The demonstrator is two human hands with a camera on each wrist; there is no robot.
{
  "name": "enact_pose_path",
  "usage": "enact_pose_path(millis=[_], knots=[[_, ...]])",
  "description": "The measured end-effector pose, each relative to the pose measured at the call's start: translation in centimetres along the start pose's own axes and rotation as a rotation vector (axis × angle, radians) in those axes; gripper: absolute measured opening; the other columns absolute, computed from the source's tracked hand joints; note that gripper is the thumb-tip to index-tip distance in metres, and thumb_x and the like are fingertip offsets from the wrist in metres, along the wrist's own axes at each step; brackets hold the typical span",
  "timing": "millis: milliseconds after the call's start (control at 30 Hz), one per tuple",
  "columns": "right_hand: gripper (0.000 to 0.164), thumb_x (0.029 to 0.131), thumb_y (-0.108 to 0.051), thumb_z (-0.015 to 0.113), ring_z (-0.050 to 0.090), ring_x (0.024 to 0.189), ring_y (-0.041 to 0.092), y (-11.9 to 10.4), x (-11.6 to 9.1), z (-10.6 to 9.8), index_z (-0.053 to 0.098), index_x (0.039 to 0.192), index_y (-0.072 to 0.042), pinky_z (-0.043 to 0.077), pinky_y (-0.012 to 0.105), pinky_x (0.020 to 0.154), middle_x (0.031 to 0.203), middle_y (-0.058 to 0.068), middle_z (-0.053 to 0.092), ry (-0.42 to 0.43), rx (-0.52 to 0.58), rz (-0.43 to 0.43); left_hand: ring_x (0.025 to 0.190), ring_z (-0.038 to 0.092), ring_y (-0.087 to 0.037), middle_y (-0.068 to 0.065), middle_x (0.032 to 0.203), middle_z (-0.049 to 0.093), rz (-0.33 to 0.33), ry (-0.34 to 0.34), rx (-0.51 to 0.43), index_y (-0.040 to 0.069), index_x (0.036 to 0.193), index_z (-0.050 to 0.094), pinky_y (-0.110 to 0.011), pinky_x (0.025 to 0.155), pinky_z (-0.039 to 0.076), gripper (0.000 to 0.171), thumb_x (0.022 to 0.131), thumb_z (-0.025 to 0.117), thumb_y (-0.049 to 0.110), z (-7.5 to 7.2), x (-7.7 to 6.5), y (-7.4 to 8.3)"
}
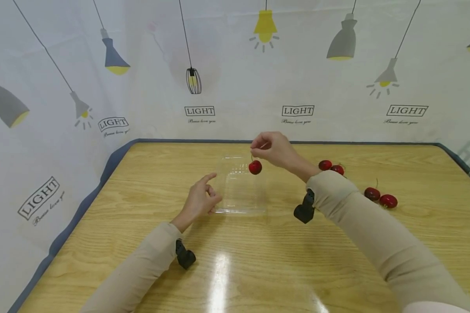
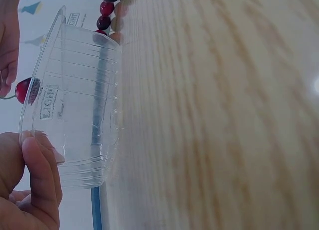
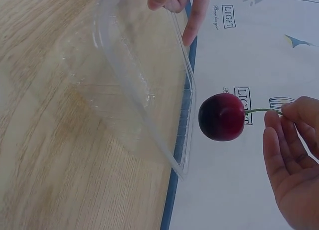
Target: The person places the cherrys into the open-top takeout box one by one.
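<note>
Between its thumb and fingertips my right hand (image 1: 276,150) pinches the thin green stem of a red cherry (image 1: 255,167). The cherry hangs in the air over a clear plastic container (image 1: 243,208), apart from its rim. In the right wrist view the cherry (image 3: 222,117) shows a dark side and a bright red side, and the stem (image 3: 256,110) runs to the fingertips. My left hand (image 1: 199,199) is at the container's left side. The left wrist view shows its thumb and a finger holding the rim of the container (image 2: 79,90), which stands upright on the table.
Several more cherries lie on the wooden table (image 1: 160,174) at the right, some (image 1: 325,165) beyond the right forearm and others (image 1: 388,201) beside it. A white curtain (image 1: 235,65) printed with lamps stands behind the table. Each wrist wears a black camera (image 1: 304,212).
</note>
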State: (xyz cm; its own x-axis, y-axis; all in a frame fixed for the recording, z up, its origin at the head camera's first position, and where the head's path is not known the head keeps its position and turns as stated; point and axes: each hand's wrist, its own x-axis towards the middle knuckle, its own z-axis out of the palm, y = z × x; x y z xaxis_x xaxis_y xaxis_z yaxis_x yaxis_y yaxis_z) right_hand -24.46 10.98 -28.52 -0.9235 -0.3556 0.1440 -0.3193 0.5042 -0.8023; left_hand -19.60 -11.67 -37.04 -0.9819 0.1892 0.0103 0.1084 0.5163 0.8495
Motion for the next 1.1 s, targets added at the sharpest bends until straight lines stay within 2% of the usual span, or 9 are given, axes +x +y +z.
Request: enact_pose_path(millis=[267, 667, 800, 1100], knots=[[0.01, 0.083, -0.007, 0.059, 0.058, 0.085, 0.025, -0.1, 0.9, 0.4, 0.059, 0.09, 0.0, 0.048, 0.032, 0.074, 0.09, 0.012, 0.057, 0.006, 0.064, 0.03, 0.037, 0.047, -0.012, -0.006, 0.064, 0.048, 0.006, -0.004, 0.01, 0.0, 0.135, 0.032, -0.026, 0.039, 0.043, 0.065, 0.076, 0.058, -0.002, -0.1, -0.2, 0.2], [0.009, 0.082, -0.006, 0.059, 0.06, 0.084, 0.028, 0.0, 2.2, 1.9, 0.059, 0.088, 0.0, 0.048, 0.034, 0.073, 0.088, 0.013, 0.059, 0.012, 0.061, 0.037, 0.037, 0.047, -0.012, -0.005, 0.062, 0.048, 0.009, 0.004, 0.017, 0.0, 0.134, 0.033, -0.026, 0.038, 0.042, 0.063, 0.076, 0.058, -0.002, -0.1, -0.1, 0.3], [0.009, 0.083, -0.007, 0.059, 0.059, 0.086, 0.03, 0.0, 2.7, 2.4, 0.059, 0.089, 0.0, 0.048, 0.031, 0.071, 0.089, 0.012, 0.059, 0.004, 0.055, 0.054, 0.037, 0.047, -0.012, -0.005, 0.062, 0.048, 0.013, 0.006, 0.019, 0.0, 0.134, 0.034, -0.026, 0.038, 0.042, 0.063, 0.076, 0.058, -0.001, -0.1, -0.1, 0.3], [0.01, 0.082, -0.008, 0.059, 0.06, 0.082, 0.021, 0.3, 3.4, 3.4, 0.059, 0.089, -0.002, 0.048, 0.029, 0.07, 0.089, 0.011, 0.059, 0.012, 0.045, 0.082, 0.038, 0.048, -0.013, -0.006, 0.063, 0.047, 0.009, -0.001, 0.01, 0.001, 0.135, 0.033, -0.027, 0.039, 0.043, 0.064, 0.076, 0.058, -0.001, 0.0, -0.1, 0.2]])
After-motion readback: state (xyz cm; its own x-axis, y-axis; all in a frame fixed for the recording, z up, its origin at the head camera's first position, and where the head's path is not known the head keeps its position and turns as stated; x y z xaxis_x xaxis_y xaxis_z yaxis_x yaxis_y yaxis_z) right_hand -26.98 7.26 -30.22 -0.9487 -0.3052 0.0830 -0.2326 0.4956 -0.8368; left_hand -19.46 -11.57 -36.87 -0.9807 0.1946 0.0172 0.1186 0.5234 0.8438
